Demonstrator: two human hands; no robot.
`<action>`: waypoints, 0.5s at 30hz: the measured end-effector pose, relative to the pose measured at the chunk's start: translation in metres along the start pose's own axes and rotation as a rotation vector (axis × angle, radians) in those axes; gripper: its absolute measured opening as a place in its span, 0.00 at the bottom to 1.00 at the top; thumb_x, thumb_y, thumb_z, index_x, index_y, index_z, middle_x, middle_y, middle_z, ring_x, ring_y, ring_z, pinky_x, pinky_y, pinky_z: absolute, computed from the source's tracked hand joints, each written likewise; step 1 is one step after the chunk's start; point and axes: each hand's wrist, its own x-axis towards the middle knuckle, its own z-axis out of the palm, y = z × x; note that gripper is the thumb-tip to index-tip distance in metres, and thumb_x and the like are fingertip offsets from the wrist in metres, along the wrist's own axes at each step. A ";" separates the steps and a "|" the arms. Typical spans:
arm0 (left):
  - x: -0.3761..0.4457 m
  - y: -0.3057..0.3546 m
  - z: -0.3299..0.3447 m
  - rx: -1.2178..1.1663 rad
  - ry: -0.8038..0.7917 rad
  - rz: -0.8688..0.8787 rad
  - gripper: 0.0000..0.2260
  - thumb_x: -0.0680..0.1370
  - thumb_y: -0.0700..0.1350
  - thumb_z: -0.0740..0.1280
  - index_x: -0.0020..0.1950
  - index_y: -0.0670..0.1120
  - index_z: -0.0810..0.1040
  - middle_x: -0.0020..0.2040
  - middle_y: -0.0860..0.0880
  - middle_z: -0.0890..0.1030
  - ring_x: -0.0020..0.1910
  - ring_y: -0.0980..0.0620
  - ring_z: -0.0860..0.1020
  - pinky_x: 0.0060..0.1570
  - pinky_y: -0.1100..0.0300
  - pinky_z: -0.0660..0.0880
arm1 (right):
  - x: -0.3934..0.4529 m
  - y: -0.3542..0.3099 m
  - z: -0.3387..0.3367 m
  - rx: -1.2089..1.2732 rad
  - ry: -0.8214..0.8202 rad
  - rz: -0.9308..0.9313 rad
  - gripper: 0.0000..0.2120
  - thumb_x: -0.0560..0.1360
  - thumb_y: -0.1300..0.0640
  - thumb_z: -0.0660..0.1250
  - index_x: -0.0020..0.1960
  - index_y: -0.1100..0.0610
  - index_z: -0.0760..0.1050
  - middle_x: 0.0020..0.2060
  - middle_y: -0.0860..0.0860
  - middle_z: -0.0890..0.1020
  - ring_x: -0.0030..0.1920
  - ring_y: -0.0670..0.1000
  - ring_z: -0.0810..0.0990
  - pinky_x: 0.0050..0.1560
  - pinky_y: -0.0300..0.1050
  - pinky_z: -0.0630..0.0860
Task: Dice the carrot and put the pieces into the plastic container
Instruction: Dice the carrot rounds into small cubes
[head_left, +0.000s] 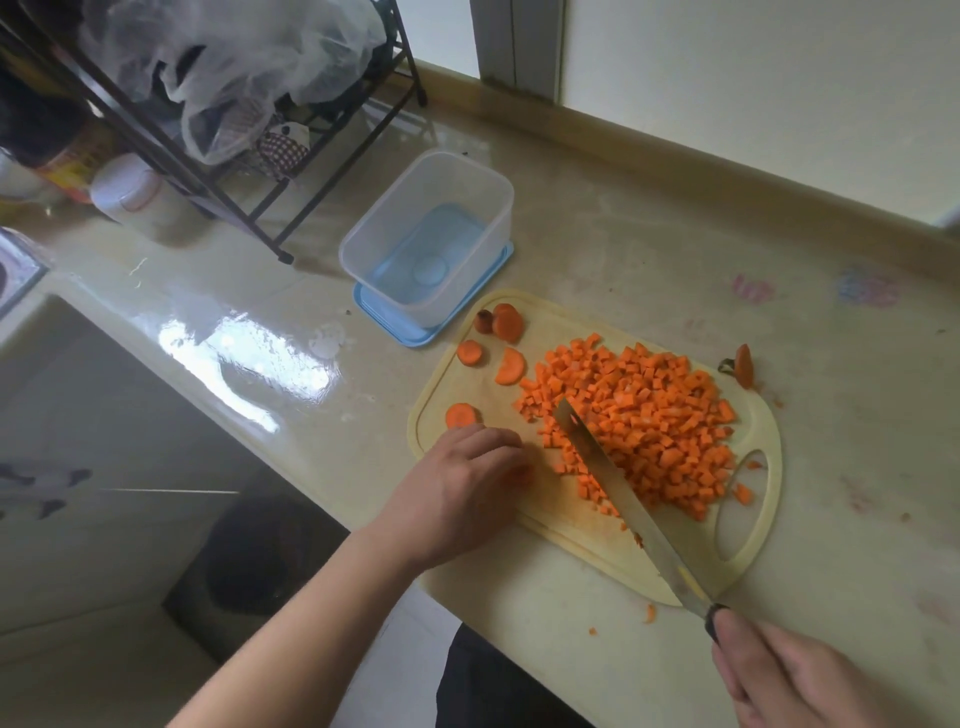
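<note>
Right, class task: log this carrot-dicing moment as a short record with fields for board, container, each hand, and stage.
board: cutting board carries a pile of diced carrot and several carrot slices
container: plastic container beside the board, on a blue lid, no carrot inside
left hand: left hand curled over a carrot piece on the board
right hand: right hand grips the knife
stage: dicing unfinished, nothing transferred

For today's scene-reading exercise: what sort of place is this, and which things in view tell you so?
Most likely a home kitchen. A cutting board heaped with diced carrot lies on a glossy countertop, a knife over it, and a clear plastic container stands beside a black wire rack.
</note>
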 end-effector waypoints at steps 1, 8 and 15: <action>-0.005 0.004 0.003 -0.018 0.081 -0.083 0.09 0.79 0.44 0.69 0.53 0.40 0.84 0.52 0.45 0.82 0.47 0.46 0.79 0.48 0.50 0.77 | -0.002 -0.005 0.005 -0.033 0.022 -0.012 0.37 0.60 0.18 0.54 0.36 0.53 0.76 0.28 0.53 0.80 0.33 0.53 0.81 0.37 0.39 0.75; -0.025 0.041 0.040 -0.047 0.372 -0.401 0.08 0.79 0.45 0.71 0.52 0.42 0.86 0.53 0.48 0.84 0.51 0.51 0.81 0.51 0.52 0.80 | 0.013 -0.040 0.012 -0.135 -0.026 -0.034 0.24 0.68 0.35 0.55 0.36 0.57 0.68 0.21 0.49 0.71 0.24 0.44 0.69 0.31 0.39 0.66; -0.009 0.049 0.044 -0.064 0.356 -0.426 0.12 0.79 0.48 0.68 0.50 0.41 0.86 0.51 0.47 0.84 0.49 0.50 0.82 0.49 0.55 0.81 | 0.019 -0.038 0.017 -0.149 -0.062 -0.033 0.23 0.67 0.32 0.52 0.32 0.52 0.70 0.21 0.47 0.71 0.24 0.43 0.68 0.32 0.39 0.64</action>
